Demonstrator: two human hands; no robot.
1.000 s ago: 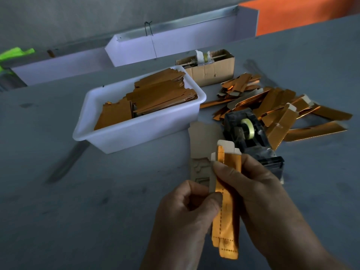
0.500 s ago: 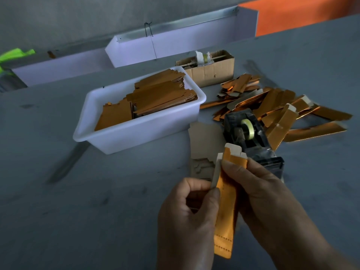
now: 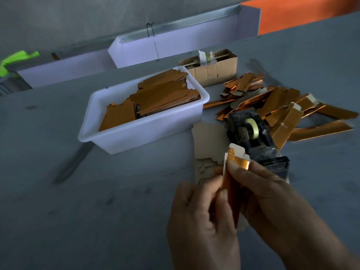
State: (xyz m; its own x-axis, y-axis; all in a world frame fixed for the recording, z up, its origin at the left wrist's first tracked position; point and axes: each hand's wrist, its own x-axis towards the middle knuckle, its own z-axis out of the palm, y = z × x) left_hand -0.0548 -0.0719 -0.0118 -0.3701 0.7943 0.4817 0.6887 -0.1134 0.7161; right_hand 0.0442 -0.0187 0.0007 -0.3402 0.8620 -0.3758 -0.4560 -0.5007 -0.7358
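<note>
From your head camera: you have one gold-foil carton (image 3: 232, 190) upright between both hands, just above the grey table (image 3: 97, 211) and just in front of the tape dispenser (image 3: 255, 145). Your left hand (image 3: 202, 221) has its fingers curled in, and the thumb and fingertips pinch the carton's left edge. Your right hand (image 3: 272, 201) wraps round the other side, with the thumb pressed flat on the foil face near the top. That hold looks meant to square the sleeve open. The white end flaps stay clear above your fingers, ready to tuck or tape.

The dispenser sits within easy reach with its cutter end towards you, probably so that you can pull a strip without setting the carton down. It carries one pale roll of tape (image 3: 252, 128).

The white plastic tub (image 3: 148, 137) to the left holds flat blanks (image 3: 161, 98) stacked on edge, which I take to be your supply. They are packed too tightly to count. To the right, the loose pile of cartons (image 3: 282, 114) looks like work already handled. There are well over ten, but they overlap too much for an exact figure.

A few plain brown card pieces (image 3: 208, 141) lie beside the dispenser. One corrugated cardboard box (image 3: 216, 72) stands behind the tub, and its contents are unclear.
</note>
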